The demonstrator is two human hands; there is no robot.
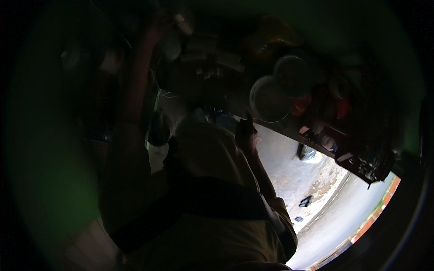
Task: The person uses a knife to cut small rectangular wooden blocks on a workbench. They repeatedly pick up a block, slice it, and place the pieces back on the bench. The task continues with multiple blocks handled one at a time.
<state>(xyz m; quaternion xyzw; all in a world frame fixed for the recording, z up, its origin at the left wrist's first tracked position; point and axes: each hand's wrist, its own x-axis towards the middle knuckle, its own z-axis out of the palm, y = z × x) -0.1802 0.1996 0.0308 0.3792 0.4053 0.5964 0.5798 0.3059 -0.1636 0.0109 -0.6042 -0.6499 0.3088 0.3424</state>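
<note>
My left arm stretches far up the left side of the dark head view, and my left hand [157,28] is a dim blur. Close to it is a pale, shiny thing [184,23] whose kind I cannot make out; whether the hand grips it is too dark to see. My right hand [247,133] is at the near edge of the dark table [289,129], with a finger or two stretched out and nothing visible in it. Just beyond it, to the right, lies a round, pale-rimmed pan or bowl [271,100].
A second round vessel [293,74] overlaps the first. Red items [302,105] sit beside them, and a dark rack or basket [365,165] stands at the table's right end. On the bright floor lie a plastic bag [311,154] and dark footwear [306,201].
</note>
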